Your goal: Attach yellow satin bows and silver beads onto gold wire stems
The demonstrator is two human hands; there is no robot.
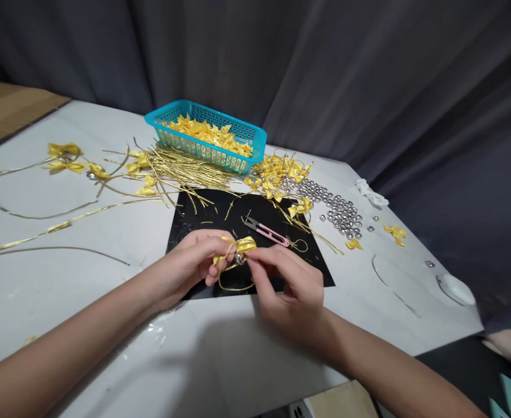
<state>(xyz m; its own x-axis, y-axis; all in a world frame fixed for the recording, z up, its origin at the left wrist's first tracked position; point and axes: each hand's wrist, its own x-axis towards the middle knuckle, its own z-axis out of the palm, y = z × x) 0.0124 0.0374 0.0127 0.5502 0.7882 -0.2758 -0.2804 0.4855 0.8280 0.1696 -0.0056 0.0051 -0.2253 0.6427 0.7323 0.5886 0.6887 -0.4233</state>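
Note:
Between my two hands is a yellow ribbon bow point(245, 244) with a small silver bell point(239, 258) at its middle. My left hand point(201, 255) pinches the bow's left side. With thumb and forefinger, my right hand point(284, 273) grips gold cord at the bell's right; the fingertips partly hide that spot. A loop of gold cord point(233, 288) hangs below the bow. Under my hands lies a black mat point(207, 212). Pink-handled thread snips point(267, 232) rest on it, just beyond my right hand.
A turquoise basket point(151, 119) of yellow bows stands at the back. Before it lies a bundle of gold cords point(190, 168). Silver bells point(342, 215) are heaped at right, beside a pile of bows point(281, 168). A white oval object point(456, 289) sits near the right edge.

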